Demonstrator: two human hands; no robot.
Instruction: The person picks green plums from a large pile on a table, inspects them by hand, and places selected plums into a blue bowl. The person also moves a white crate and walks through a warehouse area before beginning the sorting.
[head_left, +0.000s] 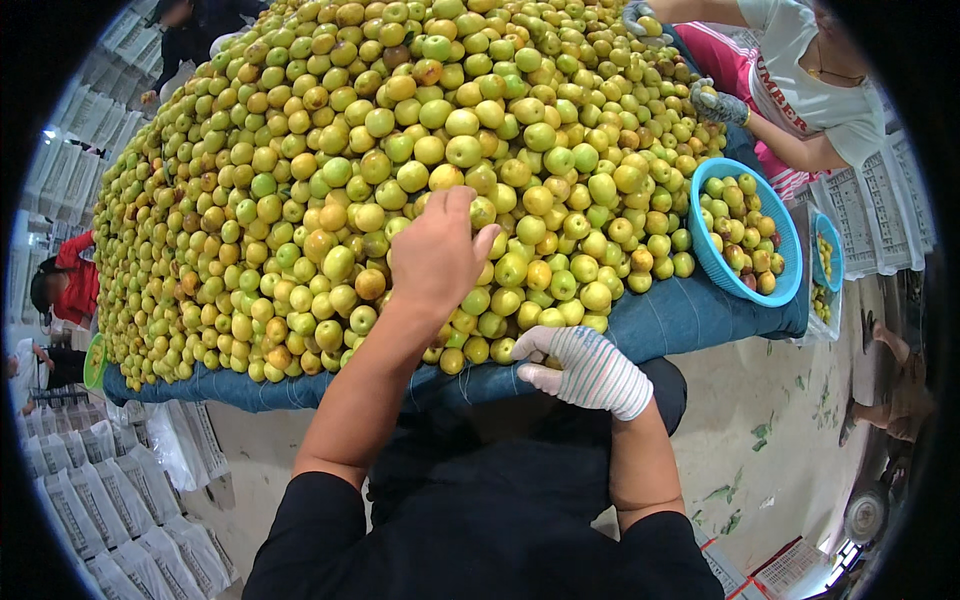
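Observation:
A large heap of yellow-green, plum-like fruits (300, 187), some with brown or reddish blotches, lies before me on a blue quilted cloth (675, 315). My bare left hand (441, 251) reaches over the middle of the heap. Its fingertips are at an orange-tinged fruit (446, 177); the back of the hand hides whether they grip anything. At the heap's near edge is my right hand (589, 369), in a white striped knit glove. Its thumb and fingers curl around a fruit (553, 363), of which only a small yellow patch shows.
A blue plastic basket (787, 281) of fruit, several reddish, stands at the right on the cloth's edge. Beyond it a person's gloved hands (718, 103) work at the heap. Lined crates (112, 495) stand at lower left. Leaves (724, 491) litter the floor.

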